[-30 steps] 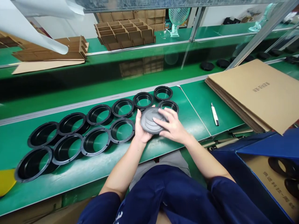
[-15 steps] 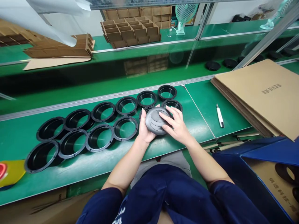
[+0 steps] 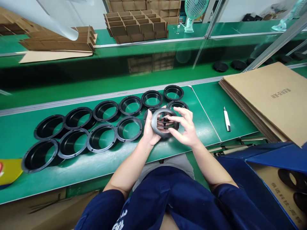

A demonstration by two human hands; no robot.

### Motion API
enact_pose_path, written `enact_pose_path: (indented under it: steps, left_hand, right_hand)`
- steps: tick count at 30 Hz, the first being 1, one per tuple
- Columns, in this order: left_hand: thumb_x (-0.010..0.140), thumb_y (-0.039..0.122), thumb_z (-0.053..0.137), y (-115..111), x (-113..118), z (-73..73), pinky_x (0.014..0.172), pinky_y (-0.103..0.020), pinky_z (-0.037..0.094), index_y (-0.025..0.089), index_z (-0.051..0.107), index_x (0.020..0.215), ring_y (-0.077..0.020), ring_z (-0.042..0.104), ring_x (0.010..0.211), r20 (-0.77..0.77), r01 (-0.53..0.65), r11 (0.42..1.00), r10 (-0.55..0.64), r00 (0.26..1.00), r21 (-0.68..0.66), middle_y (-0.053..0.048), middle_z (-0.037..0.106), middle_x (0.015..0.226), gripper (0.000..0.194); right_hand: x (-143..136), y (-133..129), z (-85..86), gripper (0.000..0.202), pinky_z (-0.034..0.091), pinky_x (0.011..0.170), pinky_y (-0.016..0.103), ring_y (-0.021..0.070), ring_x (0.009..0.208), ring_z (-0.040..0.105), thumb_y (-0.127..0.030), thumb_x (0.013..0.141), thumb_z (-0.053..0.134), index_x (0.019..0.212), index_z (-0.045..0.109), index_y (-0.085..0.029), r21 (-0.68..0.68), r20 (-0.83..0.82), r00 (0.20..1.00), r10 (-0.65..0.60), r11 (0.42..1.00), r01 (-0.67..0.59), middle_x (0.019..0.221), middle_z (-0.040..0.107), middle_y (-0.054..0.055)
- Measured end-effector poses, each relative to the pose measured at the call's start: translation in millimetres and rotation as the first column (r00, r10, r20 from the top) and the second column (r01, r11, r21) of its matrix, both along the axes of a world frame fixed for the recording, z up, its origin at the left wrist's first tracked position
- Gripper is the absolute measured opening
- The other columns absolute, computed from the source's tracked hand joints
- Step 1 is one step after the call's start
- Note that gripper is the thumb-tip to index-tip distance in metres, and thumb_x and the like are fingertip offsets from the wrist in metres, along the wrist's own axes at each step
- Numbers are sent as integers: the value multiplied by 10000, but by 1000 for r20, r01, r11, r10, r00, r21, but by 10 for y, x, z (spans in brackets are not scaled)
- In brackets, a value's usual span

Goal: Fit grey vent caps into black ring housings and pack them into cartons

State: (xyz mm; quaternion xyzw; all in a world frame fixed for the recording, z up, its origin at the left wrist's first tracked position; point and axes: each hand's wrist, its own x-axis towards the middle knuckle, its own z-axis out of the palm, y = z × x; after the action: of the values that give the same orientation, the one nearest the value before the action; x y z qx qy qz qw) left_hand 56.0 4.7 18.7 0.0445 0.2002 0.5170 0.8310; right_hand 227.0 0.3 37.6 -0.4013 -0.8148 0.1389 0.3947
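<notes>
Head cam is showing a round grey air vent (image 3: 165, 123) sitting up in both hands above the green workbench (image 3: 199, 127), its middle looking open and thin black bars showing inside the smooth rim. Left hand (image 3: 150, 135) is cupping it from the left side and underneath, thumb lying up along the rim, so that one's definitely gripping. Right hand (image 3: 188, 129) is coming in from the other side with fingers parted, tips sitting at the opening; honestly can't tell if they're pinching a bar or just touching. Black flanged rings (image 3: 93, 135) are standing in two rows behind the vent and off to the left, most of them touching or nearly touching, and one's partly hiding behind the left hand. Over to the right, a white utility knife (image 3: 226, 119) is lying by itself on the bench, with a stack of cardboard sheets (image 3: 271, 95) sitting just past it. Down at the lower right, a blue bin (image 3: 280, 155) is holding cardboard and some dark round parts. Further back, a cardboard divider grid (image 3: 136, 27) and a turquoise fan (image 3: 195, 8) are sitting on the far shelf.
</notes>
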Motion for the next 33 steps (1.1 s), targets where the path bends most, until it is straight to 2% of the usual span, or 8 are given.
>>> enact_pose_path:
  steps: [11, 19, 21, 23, 25, 29, 31, 33]
  left_hand:
    - [1063, 594, 337, -17, 49, 34, 1090, -413, 523, 149, 649, 1361, -277, 663, 1224, 17, -87, 996, 87, 996, 17, -125, 720, 1260, 619]
    - [1020, 637, 441, -45, 15, -21, 1030, -410, 560, 191, 578, 1454, -275, 692, 1167, -59, -97, 994, 100, 993, 58, -114, 730, 1242, 638]
    - [1008, 664, 439, -36, -20, -40, 953, -427, 595, 213, 546, 1485, -283, 725, 1081, -81, -97, 993, 103, 991, 67, -108, 749, 1176, 665]
    - [1006, 673, 425, -21, -58, -43, 904, -450, 611, 223, 537, 1493, -291, 739, 1021, -96, -95, 994, 100, 990, 55, -104, 755, 1136, 672]
    - [1015, 667, 400, -7, -83, -31, 909, -482, 608, 221, 536, 1492, -298, 740, 1010, -92, -92, 995, 94, 991, 32, -108, 756, 1124, 667]
    - [1038, 638, 345, -7, -66, -10, 949, -531, 588, 219, 548, 1483, -303, 739, 1015, -63, -54, 998, 56, 996, 25, -107, 761, 1094, 644]
    - [1042, 626, 343, -27, -27, -19, 974, -542, 576, 213, 567, 1466, -310, 734, 1043, -56, -22, 999, 24, 998, 43, -116, 756, 1137, 633]
    - [1043, 610, 363, -52, 14, -34, 1020, -529, 556, 188, 594, 1438, -317, 717, 1103, -50, -7, 998, 10, 999, 59, -131, 742, 1203, 623]
  right_hand:
    - [-261, 75, -8, 157, 458, 1162, 560, 278, 1295, 487, -222, 936, 723, 960, 796, -358, 315, 135, 991, 14, 948, -56, 1320, 632, 13]
    - [-257, -98, 235, 145, 458, 1154, 544, 280, 1243, 508, -321, 979, 701, 864, 777, -277, 76, -147, 975, 169, 984, -160, 1136, 689, 64]
    - [-151, -196, 344, 180, 422, 1187, 544, 267, 1232, 534, -380, 980, 707, 849, 770, -273, -11, -116, 923, 366, 929, -369, 1083, 713, 50]
    - [-28, -284, 419, 243, 384, 1224, 528, 242, 1189, 594, -421, 980, 706, 812, 749, -250, -143, -35, 802, 596, 791, -594, 1069, 738, 33]
    - [80, -330, 444, 299, 413, 1201, 502, 228, 1150, 640, -428, 997, 681, 785, 720, -220, -238, -1, 742, 671, 720, -652, 1097, 747, 41]
    - [161, -236, 343, 164, 510, 1058, 486, 258, 1193, 605, -332, 1027, 637, 964, 747, -227, -144, -12, 966, 257, 956, -256, 1212, 696, 98]
    - [139, -127, 240, 261, 465, 1108, 538, 305, 1296, 524, -421, 988, 683, 1168, 740, -241, -71, 43, 998, 38, 997, -35, 1355, 613, 131]
    - [105, -25, 136, 518, 395, 1174, 584, 345, 1396, 426, -586, 933, 700, 1323, 687, -244, -51, 126, 992, 3, 999, 4, 1491, 504, 143]
